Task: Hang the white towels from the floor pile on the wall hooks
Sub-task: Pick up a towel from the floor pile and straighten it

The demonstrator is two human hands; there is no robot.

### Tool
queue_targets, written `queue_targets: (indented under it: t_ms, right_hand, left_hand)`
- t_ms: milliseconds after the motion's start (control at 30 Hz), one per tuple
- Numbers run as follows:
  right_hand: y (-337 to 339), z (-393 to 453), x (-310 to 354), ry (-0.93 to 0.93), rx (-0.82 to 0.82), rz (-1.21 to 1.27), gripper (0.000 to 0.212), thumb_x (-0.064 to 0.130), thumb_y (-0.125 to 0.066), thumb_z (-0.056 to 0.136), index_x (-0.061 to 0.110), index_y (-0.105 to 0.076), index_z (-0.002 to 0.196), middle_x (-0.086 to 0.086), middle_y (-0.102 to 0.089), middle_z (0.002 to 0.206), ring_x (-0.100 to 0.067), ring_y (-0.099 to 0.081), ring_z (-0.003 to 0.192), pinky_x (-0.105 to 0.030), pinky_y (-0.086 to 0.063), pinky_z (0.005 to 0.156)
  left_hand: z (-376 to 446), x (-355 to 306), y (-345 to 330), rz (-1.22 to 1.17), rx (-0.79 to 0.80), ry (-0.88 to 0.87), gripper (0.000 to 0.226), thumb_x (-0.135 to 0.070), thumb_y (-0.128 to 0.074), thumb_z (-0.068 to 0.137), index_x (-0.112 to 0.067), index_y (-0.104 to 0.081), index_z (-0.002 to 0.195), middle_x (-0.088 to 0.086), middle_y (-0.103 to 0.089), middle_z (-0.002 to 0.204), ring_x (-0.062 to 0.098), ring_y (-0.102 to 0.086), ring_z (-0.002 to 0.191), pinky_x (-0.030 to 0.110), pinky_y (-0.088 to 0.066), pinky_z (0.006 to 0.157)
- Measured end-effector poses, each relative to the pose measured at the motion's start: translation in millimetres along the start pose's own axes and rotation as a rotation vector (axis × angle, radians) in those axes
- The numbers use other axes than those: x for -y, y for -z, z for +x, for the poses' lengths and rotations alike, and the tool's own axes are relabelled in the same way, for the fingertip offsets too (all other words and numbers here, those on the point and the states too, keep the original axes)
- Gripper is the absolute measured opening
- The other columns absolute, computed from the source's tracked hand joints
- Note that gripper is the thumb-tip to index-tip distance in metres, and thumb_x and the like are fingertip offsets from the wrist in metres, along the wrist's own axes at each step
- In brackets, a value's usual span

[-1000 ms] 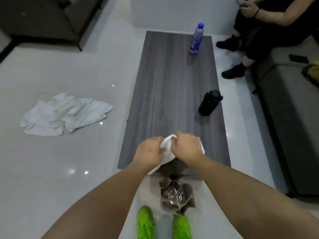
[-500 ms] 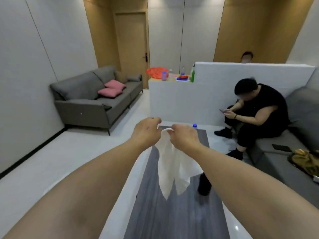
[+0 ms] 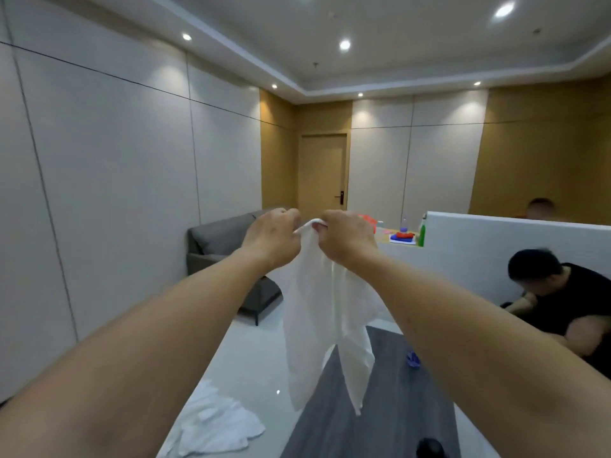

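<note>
L hand (image 3: 271,240) & R hand (image 3: 347,239) pinch towel (image 3: 317,328) top, hangs vertical

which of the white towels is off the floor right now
The white towel hanging from both hands, left hand and right hand pinching its top edge. The other towels lie crumpled on the floor, lower left.

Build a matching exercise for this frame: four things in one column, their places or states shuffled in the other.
Things:
1. held towel
2. towel pile
3. sofa
4. door

Places or states:
A. shut, in the far wall
B. crumpled on the floor
C. against the left wall
D. hanging from left hand and right hand

Pairs: 1-D, 2-B, 3-C, 4-A
</note>
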State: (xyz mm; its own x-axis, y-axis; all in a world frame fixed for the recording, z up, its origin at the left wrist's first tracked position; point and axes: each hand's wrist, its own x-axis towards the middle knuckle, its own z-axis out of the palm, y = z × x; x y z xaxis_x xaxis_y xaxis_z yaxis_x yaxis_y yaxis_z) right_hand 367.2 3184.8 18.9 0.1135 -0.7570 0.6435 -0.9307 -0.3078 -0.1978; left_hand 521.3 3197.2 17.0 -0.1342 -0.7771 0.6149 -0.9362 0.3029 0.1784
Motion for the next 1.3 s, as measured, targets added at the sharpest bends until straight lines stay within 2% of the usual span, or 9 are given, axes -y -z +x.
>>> queue_targets:
  t_ms: [100, 167, 267, 367, 567, 667, 867, 1100, 1300]
  right_hand:
    - [3, 0, 16, 0.03, 0.007, 0.069, 0.027, 0.039, -0.046, 0.098, 0.02, -0.064, 0.093, -0.008, -0.066, 0.095, -0.029, -0.056, 0.081, -0.033, -0.038, 0.067]
    - [1, -1, 31, 0.065, 0.016, 0.112, 0.026, 0.038, -0.046, 0.098, 0.02, -0.064, 0.093, -0.01, -0.067, 0.099, -0.03, -0.055, 0.082, -0.033, -0.036, 0.068]
    - [-6, -5, 65, 0.124, 0.05, 0.161, 0.03, 0.041, -0.044, 0.097, 0.019, -0.065, 0.094, -0.01, -0.067, 0.1, -0.034, -0.06, 0.09, -0.034, -0.04, 0.069]
    - [-10, -7, 106, 0.193, 0.059, 0.206, 0.032, 0.043, -0.043, 0.098, 0.019, -0.064, 0.094, -0.009, -0.066, 0.097, -0.034, -0.061, 0.09, -0.035, -0.043, 0.069]
    - [-4, -16, 192, 0.315, 0.062, 0.284, 0.031, 0.04, -0.042, 0.101, 0.018, -0.062, 0.091, -0.003, -0.063, 0.086, -0.023, -0.056, 0.076, -0.032, -0.039, 0.064]
    - [-2, -19, 234, 0.337, 0.05, 0.319, 0.029, 0.038, -0.043, 0.101, 0.018, -0.057, 0.085, -0.004, -0.061, 0.083, -0.024, -0.056, 0.076, -0.032, -0.038, 0.063]
    - [-2, -31, 327, 0.361, 0.065, 0.421, 0.029, 0.041, -0.043, 0.099, 0.021, -0.06, 0.087, -0.003, -0.063, 0.084, -0.024, -0.061, 0.078, -0.041, -0.055, 0.074]
    - [-7, -61, 438, 0.401, 0.086, 0.435, 0.029, 0.038, -0.042, 0.1, 0.022, -0.051, 0.079, -0.001, -0.057, 0.079, -0.025, -0.056, 0.076, -0.032, -0.039, 0.063]
    - [-13, -87, 539, 0.478, 0.106, 0.504, 0.028, 0.038, -0.043, 0.099, 0.019, -0.06, 0.087, -0.007, -0.065, 0.094, -0.029, -0.058, 0.085, -0.033, -0.041, 0.068]
  left_hand:
    - [-16, 14, 22, 0.07, 0.001, 0.074, 0.029, -0.03, -0.048, 0.096, -0.022, -0.058, 0.122, 0.0, -0.061, 0.117, 0.025, -0.058, 0.103, 0.034, -0.045, 0.077]
    - [-31, 26, 36, 0.115, -0.004, 0.135, 0.031, -0.027, -0.049, 0.094, -0.022, -0.058, 0.123, 0.003, -0.063, 0.12, 0.027, -0.059, 0.105, 0.036, -0.048, 0.082]
    - [-56, 49, 60, 0.176, 0.01, 0.229, 0.041, -0.023, -0.049, 0.089, -0.024, -0.056, 0.13, 0.004, -0.061, 0.126, 0.029, -0.059, 0.111, 0.04, -0.049, 0.092]
    - [-78, 73, 88, 0.218, -0.014, 0.292, 0.043, -0.022, -0.049, 0.088, -0.026, -0.055, 0.131, 0.003, -0.061, 0.127, 0.029, -0.058, 0.113, 0.037, -0.048, 0.092]
    - [-116, 125, 150, 0.303, -0.099, 0.361, 0.042, -0.027, -0.052, 0.092, -0.024, -0.054, 0.134, 0.003, -0.06, 0.132, 0.027, -0.057, 0.117, 0.037, -0.046, 0.095]
    - [-133, 149, 181, 0.329, -0.128, 0.374, 0.042, -0.028, -0.053, 0.093, -0.023, -0.054, 0.134, 0.003, -0.06, 0.132, 0.027, -0.056, 0.117, 0.037, -0.045, 0.095]
    - [-172, 199, 242, 0.375, -0.14, 0.388, 0.042, -0.03, -0.052, 0.093, -0.022, -0.054, 0.134, 0.003, -0.06, 0.132, 0.027, -0.056, 0.117, 0.036, -0.045, 0.094]
    - [-233, 271, 306, 0.436, -0.12, 0.445, 0.042, -0.033, -0.053, 0.094, -0.023, -0.053, 0.134, 0.003, -0.059, 0.132, 0.027, -0.055, 0.118, 0.037, -0.045, 0.094]
    - [-294, 338, 367, 0.5, -0.115, 0.545, 0.041, -0.034, -0.054, 0.094, -0.023, -0.053, 0.134, 0.002, -0.057, 0.134, 0.028, -0.054, 0.12, 0.035, -0.043, 0.094]
